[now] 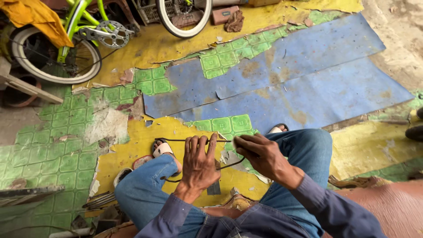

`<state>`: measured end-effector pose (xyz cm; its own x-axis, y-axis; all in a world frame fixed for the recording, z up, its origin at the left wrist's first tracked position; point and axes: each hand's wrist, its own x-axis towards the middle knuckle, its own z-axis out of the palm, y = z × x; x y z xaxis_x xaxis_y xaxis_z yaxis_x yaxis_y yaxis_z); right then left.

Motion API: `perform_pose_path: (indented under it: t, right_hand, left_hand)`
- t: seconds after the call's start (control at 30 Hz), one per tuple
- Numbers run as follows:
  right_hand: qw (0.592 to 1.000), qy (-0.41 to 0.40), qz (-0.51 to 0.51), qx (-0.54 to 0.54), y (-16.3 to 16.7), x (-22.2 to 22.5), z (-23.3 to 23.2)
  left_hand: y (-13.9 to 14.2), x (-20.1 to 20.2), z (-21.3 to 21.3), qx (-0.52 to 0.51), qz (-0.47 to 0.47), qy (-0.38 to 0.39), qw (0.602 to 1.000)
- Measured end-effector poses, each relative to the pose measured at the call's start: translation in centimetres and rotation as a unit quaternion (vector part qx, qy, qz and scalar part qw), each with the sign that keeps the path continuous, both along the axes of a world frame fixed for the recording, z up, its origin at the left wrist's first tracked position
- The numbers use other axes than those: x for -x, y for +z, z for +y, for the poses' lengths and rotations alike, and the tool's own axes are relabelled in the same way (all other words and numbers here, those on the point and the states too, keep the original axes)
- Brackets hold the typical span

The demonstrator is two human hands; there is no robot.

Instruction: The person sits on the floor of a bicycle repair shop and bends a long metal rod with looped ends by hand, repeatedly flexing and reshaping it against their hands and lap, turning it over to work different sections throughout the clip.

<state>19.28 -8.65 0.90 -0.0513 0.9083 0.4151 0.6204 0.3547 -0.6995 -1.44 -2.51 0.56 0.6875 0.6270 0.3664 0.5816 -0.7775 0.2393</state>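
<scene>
Rubber is what you are working here: a thin black loop of bicycle inner tube (194, 140), limp and light, is stretching in front of your knees, its top run lying almost straight between your two hands while the lower part is sagging in a curve down toward your left leg. Your left hand (199, 164) is lying over the top run with the fingers spread and curled across it, pressing rather than clenching, and your right hand (260, 153) is pinching the tube's right end between thumb and fingertips. I judge that this tube is going to flop and twist wherever you are not holding it, and it is likely to be slightly grippy rather than slippery, so taking hold close on either side of the stretch you care about looks like the steadier choice. You are sitting with both blue-jeaned knees (145, 185) framing the work, sandalled feet (164, 149) just beyond the loop on the torn yellow and green patterned floor covering (66, 150). Open room is lying ahead of you across the worn blue floor sheet (308, 75); well apart at the far left, a lime-green bicycle with white tyres (79, 26) is standing, and a brown cushioned seat edge (387, 202) is closing in on your right.
</scene>
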Motion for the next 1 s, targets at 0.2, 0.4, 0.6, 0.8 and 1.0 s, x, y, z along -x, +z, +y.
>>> perform_pose_path:
  t: [0.2,0.4,0.6,0.8,1.0]
  right_hand:
    - [1.000,-0.009,0.016,0.011,-0.11,-0.01,-0.08]
    - [0.999,-0.011,0.008,0.036,-0.43,-0.11,-0.27]
    - [0.999,-0.027,-0.022,0.030,-0.49,-0.31,-0.16]
    - [1.000,-0.010,0.011,0.022,-0.12,-0.24,0.08]
    - [0.999,-0.008,-0.004,0.040,0.24,-0.13,-0.22]
  left_hand:
    - [-0.51,-0.67,-0.13,-0.002,-0.025,-0.022,0.999]
    - [-0.87,-0.84,-0.51,0.042,0.003,-0.021,0.999]
    - [-0.76,-0.53,-0.30,0.018,0.001,0.014,1.000]
    - [-0.60,-0.65,-0.22,-0.002,-0.030,-0.004,1.000]
    - [-0.81,-0.88,-0.74,0.008,-0.043,-0.007,0.999]
